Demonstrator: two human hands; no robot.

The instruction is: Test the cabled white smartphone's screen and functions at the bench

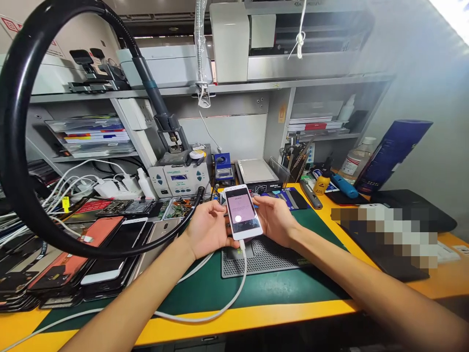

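A white smartphone (243, 213) is held up above the bench, its lit screen showing a pinkish panel and a bright round spot. My left hand (208, 224) grips its left side, thumb at the edge and fingers partly hidden behind. My right hand (275, 219) is closed at the phone's right edge, with its fingertips touching or just behind it. From the phone's lower end a white charging cable (245, 274) curves down and off to the left. Below lies a grey perforated mat (271, 261) on a green work mat (293, 288).
Stacked phones and phone parts (106, 259) crowd the left side. A black gooseneck hose (10, 146) loops across the left foreground. Behind stand a hot-air station (179, 178) and a flat-topped device (258, 173). A yellow bottle (322, 183) and black pad (381, 249) are on the right.
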